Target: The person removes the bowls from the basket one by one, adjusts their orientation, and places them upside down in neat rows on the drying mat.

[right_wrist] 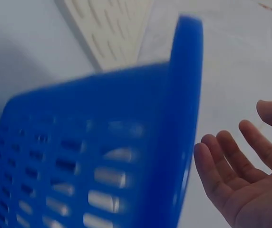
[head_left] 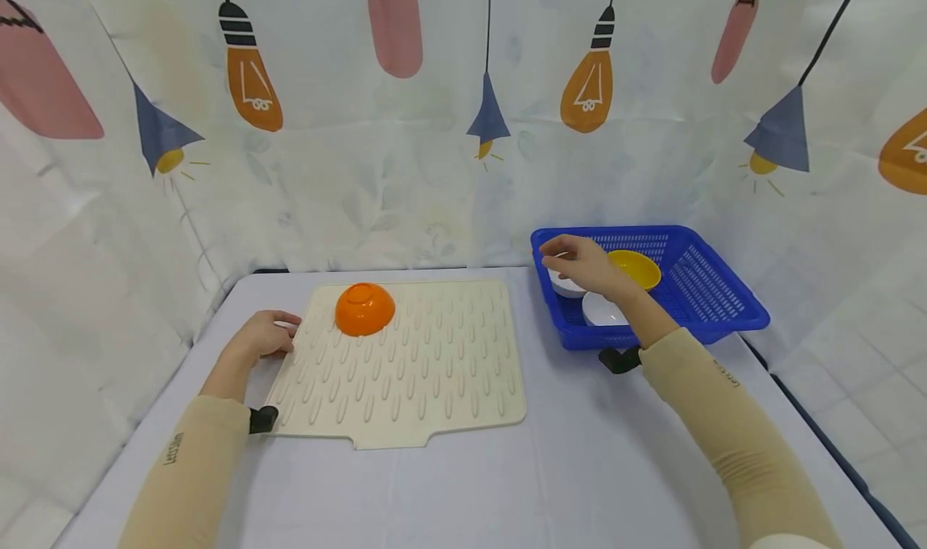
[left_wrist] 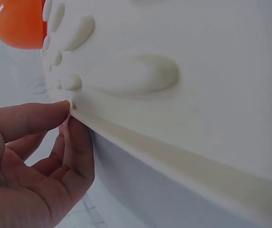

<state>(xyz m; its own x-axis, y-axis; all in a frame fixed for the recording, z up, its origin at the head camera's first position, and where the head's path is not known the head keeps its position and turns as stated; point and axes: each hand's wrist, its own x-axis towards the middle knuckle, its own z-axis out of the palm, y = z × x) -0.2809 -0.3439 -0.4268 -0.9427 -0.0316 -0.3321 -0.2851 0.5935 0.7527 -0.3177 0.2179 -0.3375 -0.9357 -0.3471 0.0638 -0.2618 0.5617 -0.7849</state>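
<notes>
An orange bowl (head_left: 365,307) (left_wrist: 17,23) lies upside down on the far left part of a cream ridged drying mat (head_left: 420,364) (left_wrist: 198,71). My left hand (head_left: 271,336) (left_wrist: 65,114) rests on the table beside the mat's left edge, thumb and fingertips loosely curled and touching that edge. My right hand (head_left: 579,263) (right_wrist: 240,166) hovers over the left end of a blue basket (head_left: 717,307) (right_wrist: 102,142), fingers relaxed and holding nothing. Just beneath it sits a white bowl (head_left: 565,285). A second white bowl (head_left: 603,311) and a yellow bowl (head_left: 637,269) also lie in the basket.
The basket stands at the table's back right, close to a lamp-patterned curtain (head_left: 434,130) that surrounds the table. Bare table surface (head_left: 565,452) lies between mat and basket and along the front edge.
</notes>
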